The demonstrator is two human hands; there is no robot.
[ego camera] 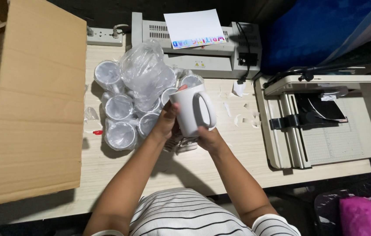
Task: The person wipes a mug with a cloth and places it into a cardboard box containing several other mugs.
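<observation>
A white mug (192,109) with a handle facing me is held above the light wooden table (238,148). My left hand (166,118) grips its left side near the rim, thumb on the edge. My right hand (209,139) supports its base from below. Just left of the mug, several more white mugs (119,107) stand packed together on the table, partly covered by clear plastic wrap (144,70).
A large open cardboard box (32,100) stands at the left. A grey laminator (203,57) with a white sheet on it and a power strip (103,36) sit at the back. A paper cutter (325,126) lies at the right. Paper scraps (240,118) litter the table.
</observation>
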